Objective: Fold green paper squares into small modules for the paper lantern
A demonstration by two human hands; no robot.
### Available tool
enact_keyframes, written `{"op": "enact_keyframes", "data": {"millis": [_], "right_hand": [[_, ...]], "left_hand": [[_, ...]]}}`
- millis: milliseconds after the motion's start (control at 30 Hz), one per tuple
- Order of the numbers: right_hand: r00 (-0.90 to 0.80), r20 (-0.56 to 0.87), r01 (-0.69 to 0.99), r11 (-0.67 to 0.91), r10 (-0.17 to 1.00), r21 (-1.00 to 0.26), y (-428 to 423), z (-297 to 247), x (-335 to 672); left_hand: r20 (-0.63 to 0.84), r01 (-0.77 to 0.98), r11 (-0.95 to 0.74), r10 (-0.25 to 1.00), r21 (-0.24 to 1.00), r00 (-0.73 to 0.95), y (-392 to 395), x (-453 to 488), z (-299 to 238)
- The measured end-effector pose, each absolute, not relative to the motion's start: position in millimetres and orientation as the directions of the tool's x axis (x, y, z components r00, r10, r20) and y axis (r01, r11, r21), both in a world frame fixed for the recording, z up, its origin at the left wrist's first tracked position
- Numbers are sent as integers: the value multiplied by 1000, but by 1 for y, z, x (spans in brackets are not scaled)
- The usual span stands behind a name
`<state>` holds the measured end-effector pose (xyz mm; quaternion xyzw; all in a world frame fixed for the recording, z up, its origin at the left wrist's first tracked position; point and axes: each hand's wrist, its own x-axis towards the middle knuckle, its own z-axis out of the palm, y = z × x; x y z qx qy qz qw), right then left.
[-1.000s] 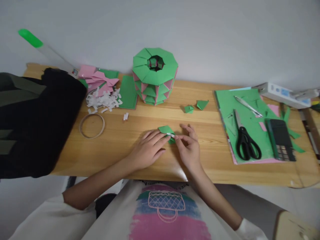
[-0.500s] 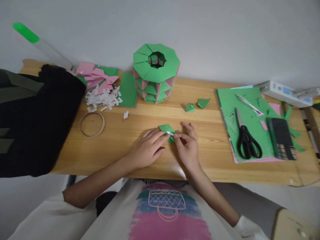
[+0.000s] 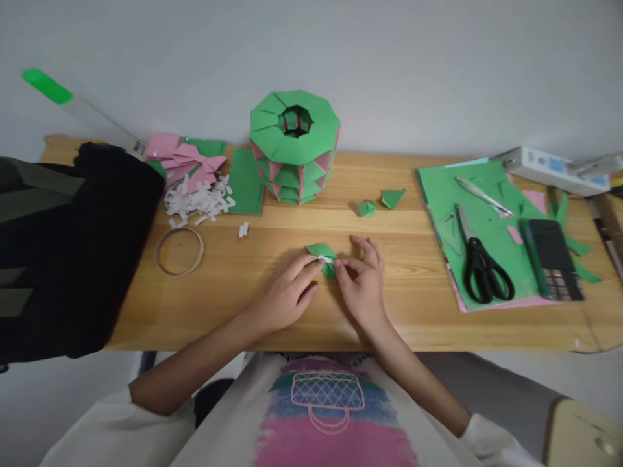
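Observation:
A small folded green paper piece [image 3: 320, 248] lies on the wooden table in front of me, with a narrow white strip [image 3: 326, 259] across its middle. From the left, the fingers of my left hand [image 3: 285, 292] stretch out over the paper, their tips resting at the strip's left end and the thumb apart. My right hand [image 3: 361, 288] pinches at the strip's right end between thumb and index finger, its other fingers loosely raised. Both hands' fingertips hide part of the green paper. Two more folded green pieces, one squat [image 3: 366, 208] and one pointed [image 3: 392, 198], lie beyond my right hand.
At the back stands a green-and-pink paper structure [image 3: 316, 139]. A tape ring [image 3: 158, 259], white paper bits [image 3: 199, 201] and a black bag [image 3: 73, 259] are leftward. Rightward, scissors [image 3: 481, 272], a pen [image 3: 481, 194] and a dark keypad device [image 3: 552, 259] lie on green sheets [image 3: 438, 188].
The view has shifted slightly. My left fingertips have come to the strip's left end, and more of the white strip shows. The right hand keeps its pinch at the other end.

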<state>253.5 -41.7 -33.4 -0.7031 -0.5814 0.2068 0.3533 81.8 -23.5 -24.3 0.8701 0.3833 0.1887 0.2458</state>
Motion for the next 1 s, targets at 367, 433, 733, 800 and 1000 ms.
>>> {"op": "enact_keyframes", "data": {"millis": [367,433,733,800,1000], "right_hand": [[267,100,737,-137,958,-662,-44,-22,244],[268,94,742,-143,959,-655,-43,-21,243],[308,127,699,-133,943,-703,-45,-24,244],[315,133,682,-127,940,-720,-46,-25,244],[337,127,652,-133,933,-747,-45,-26,244]], "left_hand": [[148,626,-601,769,497,621,-23,84,-23],[149,631,-598,773,493,616,-23,84,-23],[153,624,-599,771,501,618,-23,84,-22],[155,616,-601,768,510,621,-23,83,-22],[156,610,-587,777,533,610,-22,83,-21]]}}
